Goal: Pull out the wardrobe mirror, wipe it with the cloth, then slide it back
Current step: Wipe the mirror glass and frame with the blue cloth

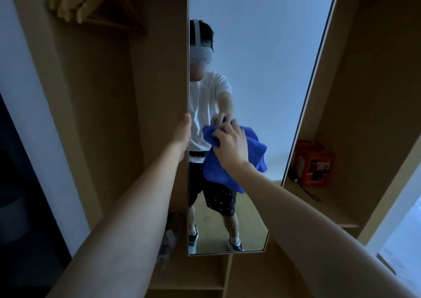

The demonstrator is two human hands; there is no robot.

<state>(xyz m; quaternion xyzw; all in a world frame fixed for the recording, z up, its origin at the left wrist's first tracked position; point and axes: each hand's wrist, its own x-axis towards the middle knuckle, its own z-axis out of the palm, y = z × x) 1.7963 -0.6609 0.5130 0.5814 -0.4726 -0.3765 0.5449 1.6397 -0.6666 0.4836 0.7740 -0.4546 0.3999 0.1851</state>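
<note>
At the far left, wooden hangers (91, 6) are hanging in the wardrobe (157, 47). The left hand (183, 131) is gripping the left edge of the pulled-out mirror (262, 58) — likely steadying the panel against the wiping pressure; its fingers are wrapping behind the edge, out of sight. To the right, the right hand (230, 142) is pressing a bunched blue cloth (232, 167) against the glass at mid-height, fingers curling into the fabric. Farther right, an orange box (312, 163) is sitting on a shelf (323, 204) — its printing is too blurred to read.
</note>
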